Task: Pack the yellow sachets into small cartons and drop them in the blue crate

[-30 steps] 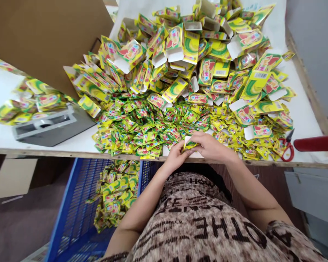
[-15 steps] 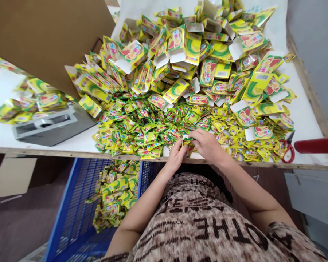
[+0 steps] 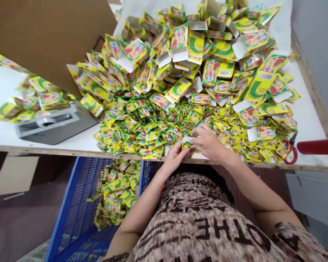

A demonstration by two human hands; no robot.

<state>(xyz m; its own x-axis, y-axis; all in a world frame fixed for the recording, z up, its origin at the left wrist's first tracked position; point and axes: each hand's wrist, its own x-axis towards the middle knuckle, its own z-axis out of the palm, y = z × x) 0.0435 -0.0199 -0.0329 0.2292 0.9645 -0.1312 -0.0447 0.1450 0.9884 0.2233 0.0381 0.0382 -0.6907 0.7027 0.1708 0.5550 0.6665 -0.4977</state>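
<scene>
White table heaped with candy packets: at its front edge, the left hand pinches a little carton. The right hand, half curled, is at its right side; right grip and carton's long way don't show.

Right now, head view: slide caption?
Left hand holds a small box, right hand at it, packets and boxes piled beyond.

I count one blue crate, one pair of scissors, dozens of boxes and countless sachets
</scene>
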